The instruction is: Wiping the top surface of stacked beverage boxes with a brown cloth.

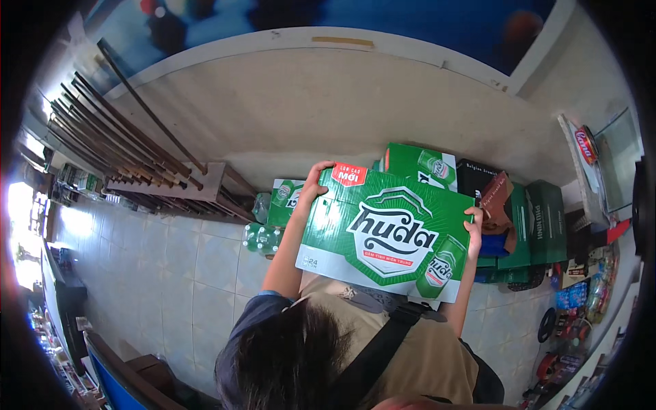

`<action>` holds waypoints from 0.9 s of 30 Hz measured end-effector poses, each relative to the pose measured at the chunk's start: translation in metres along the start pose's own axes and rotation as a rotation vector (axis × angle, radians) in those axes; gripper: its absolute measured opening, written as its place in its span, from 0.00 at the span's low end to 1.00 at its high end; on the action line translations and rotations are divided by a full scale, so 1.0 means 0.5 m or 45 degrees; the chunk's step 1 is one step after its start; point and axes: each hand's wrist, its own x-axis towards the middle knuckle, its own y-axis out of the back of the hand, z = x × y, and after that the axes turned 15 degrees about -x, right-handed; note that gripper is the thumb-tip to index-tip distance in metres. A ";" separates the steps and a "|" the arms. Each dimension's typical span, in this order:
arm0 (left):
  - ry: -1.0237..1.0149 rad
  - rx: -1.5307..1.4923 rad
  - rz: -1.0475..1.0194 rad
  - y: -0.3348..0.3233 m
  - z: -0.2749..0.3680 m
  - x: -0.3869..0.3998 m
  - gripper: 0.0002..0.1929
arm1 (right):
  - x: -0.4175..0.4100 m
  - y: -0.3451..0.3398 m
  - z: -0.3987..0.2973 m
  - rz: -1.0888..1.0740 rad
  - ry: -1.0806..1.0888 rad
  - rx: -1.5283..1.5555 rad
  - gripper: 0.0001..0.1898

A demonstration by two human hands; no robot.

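A green and white Huda beer carton (387,230) is held up in front of my chest, its large printed face towards the camera. My left hand (313,185) grips the carton's upper left corner, the thumb lying on the printed face. On the opposite end, my right hand (474,230) clasps the right edge, with fingertips showing over the near face. Behind the held carton, another green Huda carton (423,163) stands by the wall. A further green and white carton (281,205) sits on the floor left of it, partly covered by my left arm.
A wooden rack (205,184) of billiard cues stands along the wall at left. Green bottles (261,238) in a pack are on the tiled floor (215,256). Dark and green boxes (546,225) are stacked at right, near shelved goods (571,294). A blue-topped table (115,376) edges in at lower left.
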 end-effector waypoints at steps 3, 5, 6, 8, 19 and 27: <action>0.079 -0.172 0.086 -0.004 -0.009 -0.015 0.40 | 0.009 0.008 -0.012 -0.042 -0.045 -0.053 0.15; 0.082 -0.104 0.114 0.007 -0.020 -0.025 0.40 | 0.023 0.021 -0.010 -0.064 -0.057 -0.091 0.15; 0.092 -0.120 0.126 0.005 -0.017 -0.031 0.40 | 0.028 0.014 -0.011 -0.044 -0.021 -0.177 0.15; 0.108 -0.142 0.168 -0.002 -0.017 -0.045 0.40 | 0.024 0.006 -0.023 -0.041 -0.111 -0.146 0.14; 0.282 -0.220 0.363 -0.029 0.016 -0.135 0.36 | -0.011 0.034 0.115 -0.058 -0.286 -0.295 0.15; 0.482 -0.129 0.354 -0.061 0.066 -0.131 0.33 | -0.106 0.038 0.266 0.073 -0.555 0.008 0.14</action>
